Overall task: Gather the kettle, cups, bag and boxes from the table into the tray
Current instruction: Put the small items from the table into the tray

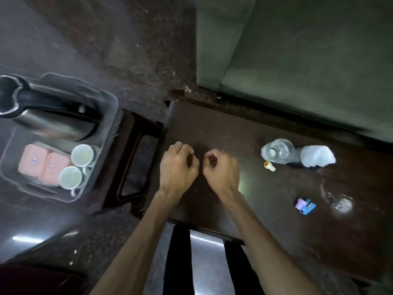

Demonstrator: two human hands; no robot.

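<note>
Tray [110, 116], left of frame: kettle [49, 116], two pink boxes [43, 167], two cups [76, 166]. Bench [212, 128], centre: left hand [177, 165], right hand [221, 169], both loosely curled, holding nothing. Right: bottle [278, 151], white bag [316, 155]

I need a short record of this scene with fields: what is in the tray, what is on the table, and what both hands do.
tray: on a dark stool, left of the table
in tray: kettle; two pink boxes; two white cups
table: dark wood
on table: clear plastic bottle, white bag, small cap, small blue and purple packet
left hand: curled, over the table, holds nothing visible
right hand: curled, over the table, holds nothing visible
</note>
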